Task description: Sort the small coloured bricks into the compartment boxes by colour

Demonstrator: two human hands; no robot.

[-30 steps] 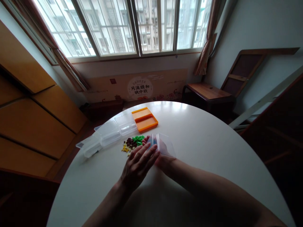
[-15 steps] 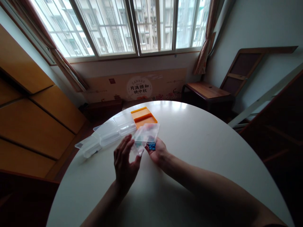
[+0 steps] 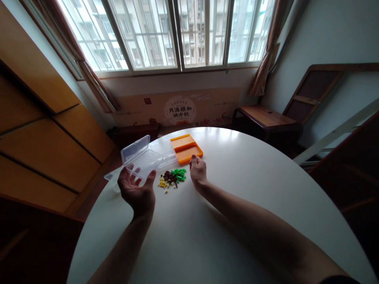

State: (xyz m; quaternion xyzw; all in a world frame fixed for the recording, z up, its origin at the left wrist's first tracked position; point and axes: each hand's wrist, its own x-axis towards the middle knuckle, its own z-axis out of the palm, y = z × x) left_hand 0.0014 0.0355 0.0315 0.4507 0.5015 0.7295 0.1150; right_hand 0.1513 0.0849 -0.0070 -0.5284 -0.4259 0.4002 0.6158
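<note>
In my left hand [image 3: 137,193] is a clear plastic box [image 3: 142,159] with its lid standing up; my fingers are under its near side and the thumb is at its edge. My right hand [image 3: 197,170] is closed in a fist just above the table. Its contents are hidden now, though small blue bricks lay in that palm a moment ago. Between my hands, small green bricks [image 3: 179,174], brown bricks [image 3: 169,178] and yellow bricks [image 3: 162,183] lie in a loose pile. Behind my right fist sits an orange tray [image 3: 181,141] with a divider.
Other clear plastic boxes [image 3: 167,151] lie on the round white table [image 3: 251,189], left of the orange tray and behind my left hand. Past the table's far edge, a wooden chair [image 3: 266,115] stands at the right. A window [image 3: 148,35] is ahead.
The clear box has moved left with my left hand, away from my right hand, and its raised lid now shows. My right hand has closed over the blue bricks. The brick pile has come into view.
</note>
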